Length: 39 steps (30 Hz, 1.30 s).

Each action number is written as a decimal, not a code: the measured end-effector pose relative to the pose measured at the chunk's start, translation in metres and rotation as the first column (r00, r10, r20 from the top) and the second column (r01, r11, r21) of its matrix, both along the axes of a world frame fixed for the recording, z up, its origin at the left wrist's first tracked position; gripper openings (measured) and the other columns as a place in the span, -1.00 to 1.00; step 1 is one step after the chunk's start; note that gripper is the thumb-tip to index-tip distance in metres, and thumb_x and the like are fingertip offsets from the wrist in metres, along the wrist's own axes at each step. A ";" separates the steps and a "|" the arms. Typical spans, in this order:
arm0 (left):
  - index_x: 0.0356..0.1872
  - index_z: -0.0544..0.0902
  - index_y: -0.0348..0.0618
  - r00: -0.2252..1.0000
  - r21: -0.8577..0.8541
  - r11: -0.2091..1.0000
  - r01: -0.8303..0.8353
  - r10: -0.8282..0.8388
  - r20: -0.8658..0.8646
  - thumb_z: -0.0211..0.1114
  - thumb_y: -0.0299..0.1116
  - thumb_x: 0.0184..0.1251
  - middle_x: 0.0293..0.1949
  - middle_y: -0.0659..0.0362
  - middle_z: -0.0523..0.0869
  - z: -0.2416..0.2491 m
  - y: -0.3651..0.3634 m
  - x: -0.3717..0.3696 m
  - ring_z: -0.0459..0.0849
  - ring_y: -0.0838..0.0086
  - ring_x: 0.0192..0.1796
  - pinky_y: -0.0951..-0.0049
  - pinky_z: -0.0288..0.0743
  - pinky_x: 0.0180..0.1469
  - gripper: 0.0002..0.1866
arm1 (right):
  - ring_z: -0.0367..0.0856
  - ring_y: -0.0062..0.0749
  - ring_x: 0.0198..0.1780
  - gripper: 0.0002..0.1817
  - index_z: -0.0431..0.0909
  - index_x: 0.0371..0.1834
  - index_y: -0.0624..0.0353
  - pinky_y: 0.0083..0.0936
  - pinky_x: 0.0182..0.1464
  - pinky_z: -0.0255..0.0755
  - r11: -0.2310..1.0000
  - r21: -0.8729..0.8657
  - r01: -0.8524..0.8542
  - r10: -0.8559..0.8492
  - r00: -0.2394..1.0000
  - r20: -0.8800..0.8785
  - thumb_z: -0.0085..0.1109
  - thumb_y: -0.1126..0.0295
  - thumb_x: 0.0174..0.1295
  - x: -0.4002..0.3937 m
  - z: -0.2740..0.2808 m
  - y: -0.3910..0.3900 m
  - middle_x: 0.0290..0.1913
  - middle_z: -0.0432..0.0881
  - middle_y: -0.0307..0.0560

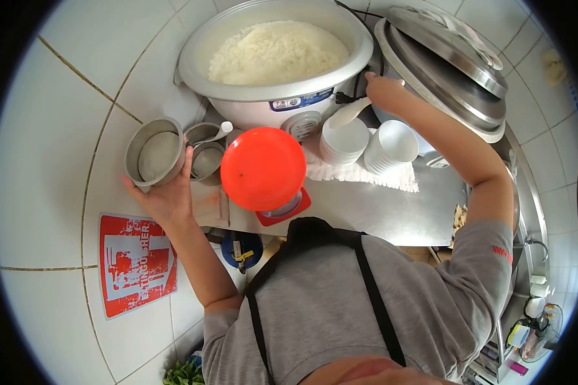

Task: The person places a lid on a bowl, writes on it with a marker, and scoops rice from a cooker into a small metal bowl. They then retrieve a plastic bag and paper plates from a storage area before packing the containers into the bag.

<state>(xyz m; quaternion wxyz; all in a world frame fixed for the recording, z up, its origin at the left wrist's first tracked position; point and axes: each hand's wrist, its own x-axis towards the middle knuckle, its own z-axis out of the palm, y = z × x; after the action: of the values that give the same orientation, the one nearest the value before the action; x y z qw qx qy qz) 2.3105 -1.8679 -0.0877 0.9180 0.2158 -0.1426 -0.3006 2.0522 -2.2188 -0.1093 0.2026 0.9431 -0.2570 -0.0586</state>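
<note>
Grey shirt (pixel 327 289) nearest us, our left fingers (pixel 188 162) grip the pan (pixel 137 162), left of the frame; our right fingers (pixel 371 78) grip the paddle (pixel 349 113) by the bowls (pixel 343 144), upper right of centre. Steady wrists suit both.

Free passage exists low over the bare steel counter (pixel 392 212), on the near side of the cloth (pixel 321 168); the cooker (pixel 263 112) is open from above. Frontal access to the cooker is obstructed by the plate (pixel 263 168) and bowls (pixel 343 142), with the paddle (pixel 352 113) above the latter. Lateral clearance is limited by the pan (pixel 155 155) and wall (pixel 51 167) at left, lids (pixel 446 70) at right.
</note>
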 end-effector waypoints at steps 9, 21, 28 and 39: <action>0.32 0.18 -0.15 1.000 0.074 0.997 -0.005 0.005 -0.006 0.12 0.25 0.16 0.30 -0.13 0.22 -0.011 0.007 0.013 0.20 -0.26 0.28 -0.17 0.24 0.22 -0.15 | 0.55 -0.05 -0.10 -0.75 0.54 -0.20 0.20 -0.16 -0.15 0.38 0.967 0.253 -0.018 0.046 0.994 -0.104 0.16 0.43 0.00 -0.013 0.065 -0.034 -0.23 0.60 0.03; 0.30 0.23 -0.05 0.996 0.053 0.998 0.040 -0.036 -0.076 -0.01 0.28 0.21 0.28 -0.08 0.27 -0.044 -0.016 0.031 0.29 -0.16 0.25 -0.09 0.34 0.17 -0.23 | 0.56 -0.02 -0.07 -0.68 0.42 0.02 0.19 -0.22 0.00 0.40 0.854 -0.087 -0.513 0.490 0.737 0.465 -0.10 0.33 0.25 0.205 0.065 -0.109 -0.10 0.58 0.06; 0.28 0.25 -0.04 0.996 0.197 0.979 0.047 -0.032 -0.081 -0.03 0.29 0.22 0.25 0.04 0.33 -0.043 -0.003 0.038 0.35 0.11 0.26 -0.10 0.38 0.11 -0.25 | 0.55 -0.10 -0.02 -0.75 0.56 -0.14 0.06 -0.20 -0.07 0.47 0.908 0.202 -0.368 0.359 0.930 0.078 -0.04 0.42 0.12 0.275 0.024 -0.050 -0.12 0.60 -0.04; 0.35 0.14 -0.08 0.988 -0.010 0.989 0.148 -0.148 0.037 0.11 0.30 0.12 0.34 -0.07 0.18 -0.042 -0.016 0.041 0.18 -0.17 0.32 -0.01 0.31 0.21 -0.11 | 0.54 -0.06 -0.26 -0.80 0.54 -0.38 0.27 -0.19 -0.20 0.36 0.731 0.576 -0.367 0.376 0.920 0.108 0.01 0.35 0.17 0.216 0.034 -0.007 -0.38 0.56 0.10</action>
<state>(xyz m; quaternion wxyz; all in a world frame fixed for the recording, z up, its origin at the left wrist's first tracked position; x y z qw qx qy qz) 2.3518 -1.8837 -0.1299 0.8918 0.2041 -0.1770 -0.3630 2.2682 -2.2254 -0.0756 -0.0881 0.9905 -0.0311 -0.1005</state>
